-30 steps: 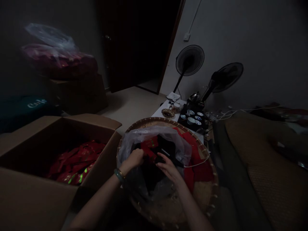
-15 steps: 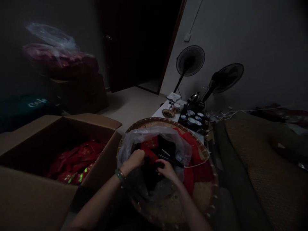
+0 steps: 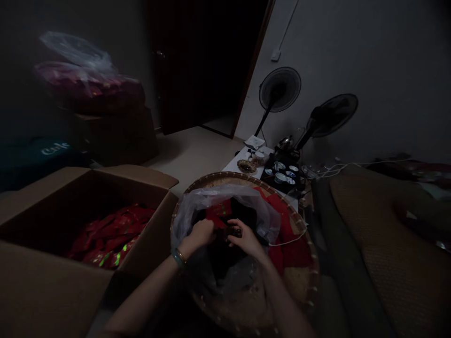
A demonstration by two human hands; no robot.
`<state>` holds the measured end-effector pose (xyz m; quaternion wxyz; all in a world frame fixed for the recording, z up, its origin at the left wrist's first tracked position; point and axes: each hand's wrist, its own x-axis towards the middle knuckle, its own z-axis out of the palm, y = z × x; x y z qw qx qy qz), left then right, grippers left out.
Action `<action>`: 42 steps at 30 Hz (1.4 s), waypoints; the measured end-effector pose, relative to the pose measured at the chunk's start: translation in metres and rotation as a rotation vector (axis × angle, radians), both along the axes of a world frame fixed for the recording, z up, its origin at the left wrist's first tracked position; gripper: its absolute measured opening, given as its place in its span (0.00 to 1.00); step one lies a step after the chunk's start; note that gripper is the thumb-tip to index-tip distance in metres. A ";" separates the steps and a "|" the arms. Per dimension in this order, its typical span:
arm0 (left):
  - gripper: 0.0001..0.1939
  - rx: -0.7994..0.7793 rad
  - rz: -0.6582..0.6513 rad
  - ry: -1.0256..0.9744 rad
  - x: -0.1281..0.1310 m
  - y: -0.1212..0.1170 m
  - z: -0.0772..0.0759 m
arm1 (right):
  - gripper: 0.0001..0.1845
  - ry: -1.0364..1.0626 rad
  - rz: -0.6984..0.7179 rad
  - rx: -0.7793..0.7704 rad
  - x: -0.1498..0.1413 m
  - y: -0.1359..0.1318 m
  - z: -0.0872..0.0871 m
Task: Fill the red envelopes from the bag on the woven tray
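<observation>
Over the woven tray point(image 3: 296, 281): left hand point(image 3: 199, 234), closed on red packet point(image 3: 218, 212); right hand point(image 3: 247, 241), curled at dark clump point(image 3: 232, 231), hold I cannot tell; loose pinch could cause spillage.

My feed runs very dim — the doorway point(image 3: 211, 70) is nearly black, and shadow swallows detail inside the open plastic bag point(image 3: 270, 218). Weak gray light reaches the wall point(image 3: 334, 51) — toward the edges, the lens stretches the cardboard box point(image 3: 52, 291).
</observation>
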<state>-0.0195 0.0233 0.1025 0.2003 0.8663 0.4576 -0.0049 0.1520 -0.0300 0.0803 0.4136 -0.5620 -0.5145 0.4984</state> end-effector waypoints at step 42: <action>0.14 -0.105 0.091 -0.290 0.014 -0.004 -0.020 | 0.18 -0.816 0.356 0.150 -0.007 0.021 0.035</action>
